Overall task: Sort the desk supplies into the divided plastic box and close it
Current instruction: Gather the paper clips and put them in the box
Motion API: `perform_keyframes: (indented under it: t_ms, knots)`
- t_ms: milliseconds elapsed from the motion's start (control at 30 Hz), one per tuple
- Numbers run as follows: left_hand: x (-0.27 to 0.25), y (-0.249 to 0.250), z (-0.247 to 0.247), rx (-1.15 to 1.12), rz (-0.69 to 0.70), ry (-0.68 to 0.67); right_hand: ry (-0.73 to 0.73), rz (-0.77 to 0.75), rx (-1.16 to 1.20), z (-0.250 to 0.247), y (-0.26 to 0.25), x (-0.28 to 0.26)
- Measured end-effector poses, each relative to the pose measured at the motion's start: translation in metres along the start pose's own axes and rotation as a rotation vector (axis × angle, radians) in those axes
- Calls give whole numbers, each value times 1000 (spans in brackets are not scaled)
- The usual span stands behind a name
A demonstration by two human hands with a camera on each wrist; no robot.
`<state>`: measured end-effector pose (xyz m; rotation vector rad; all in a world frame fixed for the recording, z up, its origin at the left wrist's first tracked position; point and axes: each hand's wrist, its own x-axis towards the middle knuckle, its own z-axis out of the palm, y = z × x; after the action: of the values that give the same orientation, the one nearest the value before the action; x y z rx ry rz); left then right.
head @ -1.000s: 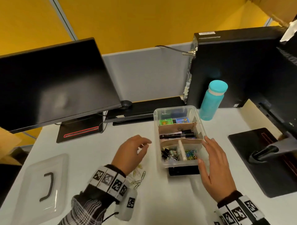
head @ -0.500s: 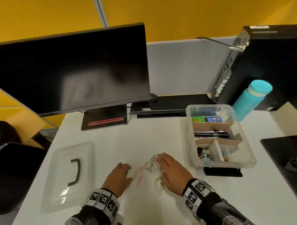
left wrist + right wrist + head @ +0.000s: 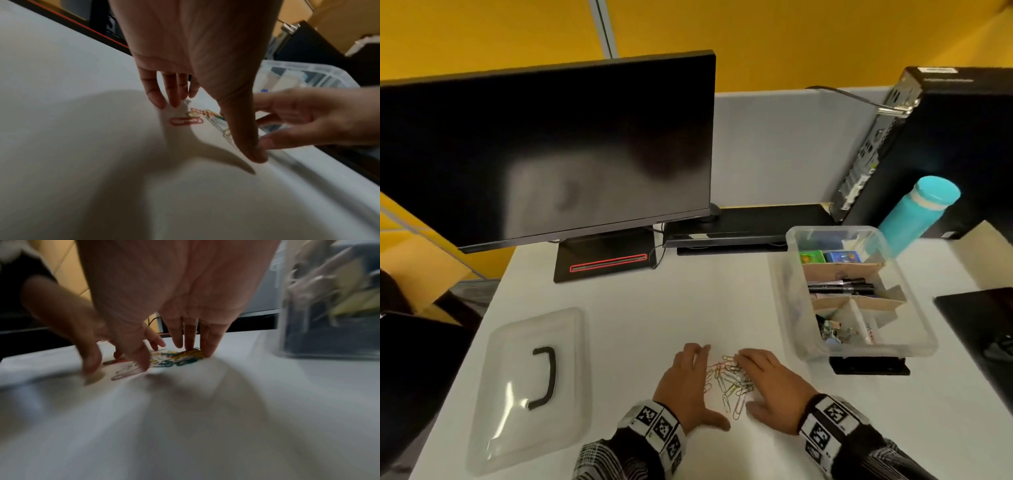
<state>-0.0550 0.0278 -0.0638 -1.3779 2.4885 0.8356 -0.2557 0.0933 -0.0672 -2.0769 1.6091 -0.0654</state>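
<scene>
A loose heap of coloured paper clips lies on the white desk between my two hands. My left hand flanks the heap on its left, fingers straight and tips on the desk. My right hand flanks it on the right, straight fingertips touching the clips. Neither hand holds anything. A red clip lies apart at the heap's left edge. The clear divided box stands open to the right with markers, binder clips and small coloured boxes in its cardboard compartments. Its clear lid with a black handle lies at the left.
A black monitor stands at the back left, a black computer tower at the back right with a teal bottle beside the box. A flat black object lies under the box's near edge. A second monitor base sits far right.
My right hand left the box and came down to the clips; both hands have closed in from either side, pushing the scattered clips into a tighter heap. The head view swung left.
</scene>
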Motion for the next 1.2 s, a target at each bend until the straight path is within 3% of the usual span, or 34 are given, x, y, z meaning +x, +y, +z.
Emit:
perform_keyframes:
  t_ms: [133,267,400,533,633,700,900,1067,1200]
  knots:
    - [7,3,8,146,82,35,-32,97,41,2,6,-5]
    - [17,5,13,78,186,97,45,170,76,5,3,1]
    - [22,13,9,20,204,175,100,223,-29,13,-2,10]
    - [27,13,6,119,239,195,1,258,-155,15,-5,18]
    - [27,9,4,274,255,98,-66,242,-236,8,-7,22]
    - [32,10,5,368,243,80,-18,231,-228,1,-9,23]
    - [32,21,-6,435,254,24,-23,206,-157,-16,-9,20]
    - [30,18,-5,467,254,15,174,235,188,-36,-10,0]
    - [32,19,-9,410,215,27,489,170,511,-73,-17,-40]
